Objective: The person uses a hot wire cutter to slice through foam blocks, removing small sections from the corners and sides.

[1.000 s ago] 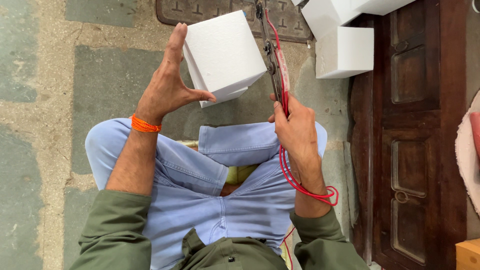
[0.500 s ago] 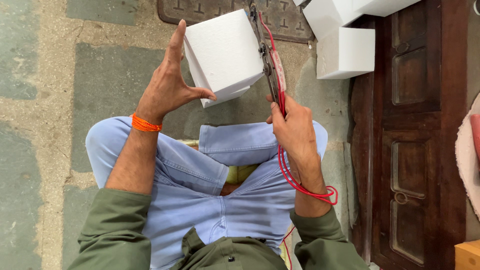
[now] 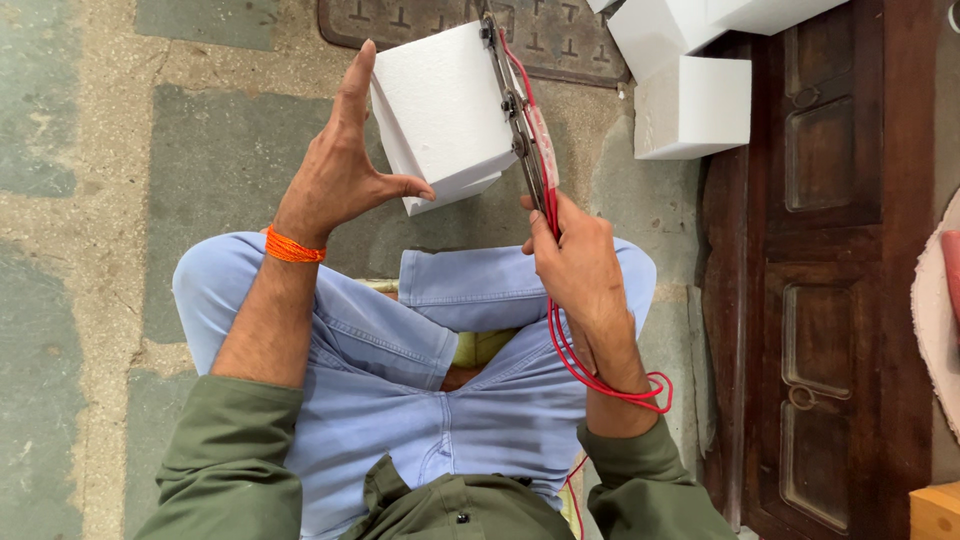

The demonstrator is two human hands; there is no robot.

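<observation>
Your left hand (image 3: 335,185) grips the foam block (image 3: 445,110), tilted corner-down. Your right hand (image 3: 578,265) clasps the cutter (image 3: 518,120), its long axis pointing away along the block's right face.

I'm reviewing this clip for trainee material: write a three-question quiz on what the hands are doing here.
1. True or false: the left hand grips the white foam block.
2. The right hand holds: A) the foam cutter tool, B) a knife, C) nothing.
3. What loops round the right forearm?

Key:
1. True.
2. A.
3. The red cord.
</observation>
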